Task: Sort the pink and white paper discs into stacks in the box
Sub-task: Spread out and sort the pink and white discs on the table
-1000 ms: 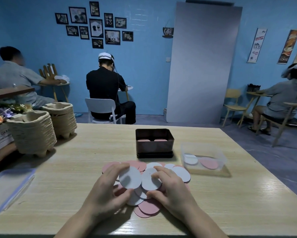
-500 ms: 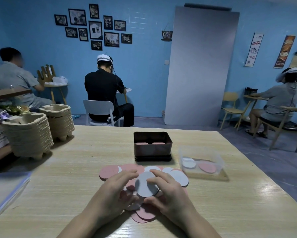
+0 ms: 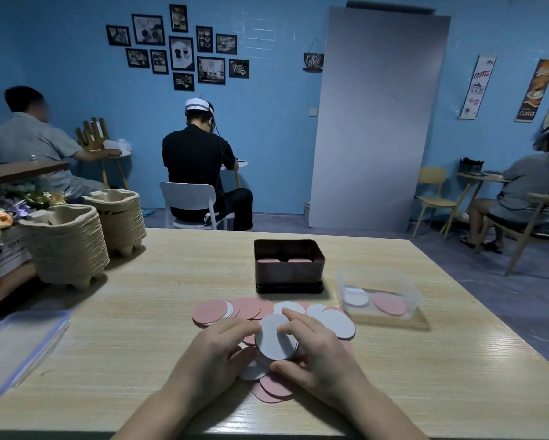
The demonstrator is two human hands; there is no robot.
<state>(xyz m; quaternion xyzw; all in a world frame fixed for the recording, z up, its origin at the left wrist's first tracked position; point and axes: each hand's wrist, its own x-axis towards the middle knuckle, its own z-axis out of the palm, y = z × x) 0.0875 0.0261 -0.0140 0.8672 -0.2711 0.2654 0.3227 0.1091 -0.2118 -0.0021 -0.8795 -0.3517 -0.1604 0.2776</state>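
Your two hands meet over the middle of the wooden table (image 3: 140, 328) and hold a small stack of white discs (image 3: 276, 339) between them, tilted so its flat face looks up at you. Your left hand (image 3: 214, 349) curls in from the left, fingertips against the stack's left edge. Your right hand (image 3: 319, 360) wraps the other side: the index finger lies over the far rim and the thumb presses the near edge. How many discs the stack holds cannot be told.

Under and around your fingers lies the loose pile of discs (image 3: 244, 309), pink and white ones overlapping. Most of the pink fan out to the far left, some white sit to the far right, and a few pink poke out near your wrists. They overlap too much for an exact count.

Just beyond the pile stands one dark tin box (image 3: 288, 274), with two pink tops showing side by side inside. To its right is one clear plastic tub (image 3: 406, 287) with two tops in it, a white one on the left and a pink one on the right. Two stacks of pulp cup carriers (image 3: 67, 249) stand at the far left of the table.
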